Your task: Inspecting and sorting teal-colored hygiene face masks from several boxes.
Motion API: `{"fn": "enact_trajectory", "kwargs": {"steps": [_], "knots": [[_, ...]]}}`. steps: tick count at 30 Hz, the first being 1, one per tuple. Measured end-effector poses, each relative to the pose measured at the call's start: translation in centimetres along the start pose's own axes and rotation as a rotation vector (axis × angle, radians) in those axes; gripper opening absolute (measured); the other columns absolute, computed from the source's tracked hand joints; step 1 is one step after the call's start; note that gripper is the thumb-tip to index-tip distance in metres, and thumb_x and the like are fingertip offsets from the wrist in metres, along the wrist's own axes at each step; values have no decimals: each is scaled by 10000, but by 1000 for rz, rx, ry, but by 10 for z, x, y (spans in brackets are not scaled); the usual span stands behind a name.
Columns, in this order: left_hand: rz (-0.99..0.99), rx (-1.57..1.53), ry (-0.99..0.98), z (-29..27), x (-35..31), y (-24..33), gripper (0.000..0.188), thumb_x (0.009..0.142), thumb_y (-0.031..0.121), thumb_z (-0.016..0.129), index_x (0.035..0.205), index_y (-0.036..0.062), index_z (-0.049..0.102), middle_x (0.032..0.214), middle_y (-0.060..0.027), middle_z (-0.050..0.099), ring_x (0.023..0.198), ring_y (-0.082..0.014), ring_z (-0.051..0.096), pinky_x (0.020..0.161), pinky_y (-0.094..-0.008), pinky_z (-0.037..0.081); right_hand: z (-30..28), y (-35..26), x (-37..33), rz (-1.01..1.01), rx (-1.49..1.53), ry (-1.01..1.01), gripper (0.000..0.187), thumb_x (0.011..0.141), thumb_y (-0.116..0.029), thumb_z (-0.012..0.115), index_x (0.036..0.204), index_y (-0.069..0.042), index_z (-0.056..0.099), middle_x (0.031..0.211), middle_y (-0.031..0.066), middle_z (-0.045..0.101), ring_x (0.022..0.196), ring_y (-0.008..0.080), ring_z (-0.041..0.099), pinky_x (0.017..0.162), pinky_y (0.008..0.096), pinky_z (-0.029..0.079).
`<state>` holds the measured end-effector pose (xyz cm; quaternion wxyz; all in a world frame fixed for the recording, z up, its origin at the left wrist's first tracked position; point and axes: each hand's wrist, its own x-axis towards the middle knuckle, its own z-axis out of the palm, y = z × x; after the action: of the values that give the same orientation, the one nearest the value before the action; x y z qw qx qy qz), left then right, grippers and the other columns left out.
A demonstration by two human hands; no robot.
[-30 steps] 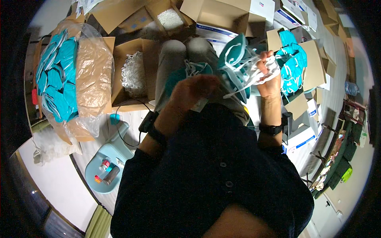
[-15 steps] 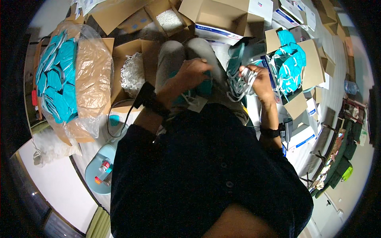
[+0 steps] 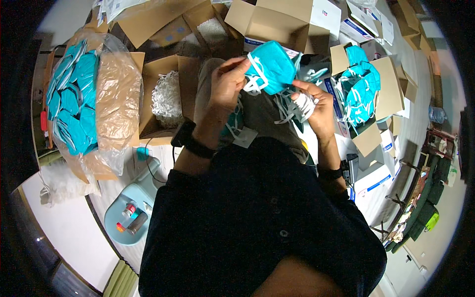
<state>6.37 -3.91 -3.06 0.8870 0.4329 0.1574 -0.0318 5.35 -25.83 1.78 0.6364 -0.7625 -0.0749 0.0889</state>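
Raised over my lap is a teal face mask (image 3: 273,67) with white straps, tilted so its outer side shows. My left hand (image 3: 226,83) grips its left edge, thumb and fingers closed at the strap. Close by at the right, my right hand (image 3: 321,110) is closed around a bunch of white straps (image 3: 303,105), its forefinger reaching to the mask's lower right corner. More masks partly show behind that bunch; their number cannot be made out. Some teal fabric (image 3: 233,121) lies on my lap beneath my left wrist, next to a small pale square piece (image 3: 245,137).
Left stands a carton (image 3: 185,74) with white straps (image 3: 166,99) inside; beyond it, a clear plastic bag (image 3: 118,99) holds stacked teal masks (image 3: 74,101). On the right a carton (image 3: 391,89) holds more masks (image 3: 360,86). An open carton (image 3: 277,24) stands ahead. A light blue stool (image 3: 116,213) carries bottles.
My left hand has risen from my lap and now holds a mask up beside my right hand. My right hand has moved slightly down, still with the straps.
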Motion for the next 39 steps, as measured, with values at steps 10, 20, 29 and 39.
{"fn": "enact_trajectory", "kwargs": {"steps": [10,20,29,39], "knots": [[459,591,123,14,-10,-4,188,810,182,708,820,7,641,605,38,539,546,-25,432,463,-228,339,1,-5,4,-127,-422,75,169,828,-150,684,778,7,649,584,51,554,542,74,437,501,248,384],[405,1065,-250,1,-23,-13,87,751,130,636,806,74,599,646,-124,587,589,-274,605,555,-352,456,-26,-15,12,-30,-14,91,237,852,-227,669,699,-49,634,581,-88,483,524,16,383,472,201,283],[339,948,-171,-10,-12,6,69,849,73,622,902,29,630,632,34,563,550,-30,462,496,-214,357,-30,-15,7,68,3,7,214,839,-232,682,761,-33,675,587,-89,486,525,10,375,471,198,274],[252,599,-392,18,-8,3,199,862,136,660,990,2,587,702,24,554,588,-18,423,500,-196,326,-28,-22,10,17,37,-119,195,837,-206,685,799,-15,673,618,-78,516,549,9,395,482,197,306]]}}
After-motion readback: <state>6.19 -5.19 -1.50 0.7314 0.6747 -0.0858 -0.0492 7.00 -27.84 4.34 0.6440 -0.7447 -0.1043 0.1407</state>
